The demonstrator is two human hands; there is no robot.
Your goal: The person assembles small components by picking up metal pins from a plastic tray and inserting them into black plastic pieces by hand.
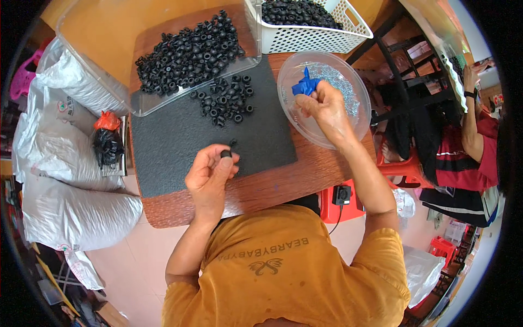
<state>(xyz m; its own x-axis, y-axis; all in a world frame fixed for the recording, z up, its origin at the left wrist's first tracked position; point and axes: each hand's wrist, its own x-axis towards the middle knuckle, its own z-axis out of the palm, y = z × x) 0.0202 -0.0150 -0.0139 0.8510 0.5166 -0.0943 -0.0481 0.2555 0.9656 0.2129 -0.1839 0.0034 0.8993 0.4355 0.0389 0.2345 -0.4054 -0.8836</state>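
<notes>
Between the thumb and fingers of my left hand [210, 173] is a small black rubber-like cap [226, 154]. Another tiny black piece [233, 143] lies on the dark mat [163, 147] just beyond it. My right hand [328, 109] is closed on a bright blue, pointed thing [306, 85], whose exact kind I cannot make out. It is over a round see-through tub [298, 121] that holds many tiny pale-blue, glassy pieces [340, 82]. A loose heap of black caps [224, 100] sits on the mat beyond my left hand.
A see-through bin [143, 111] full of black caps tips toward the mat. Behind the tub stands a white perforated basket [313, 39] with more black parts. White sacks [76, 201] crowd the left. At right, another person's arm [473, 122] shows near a red stool [404, 168].
</notes>
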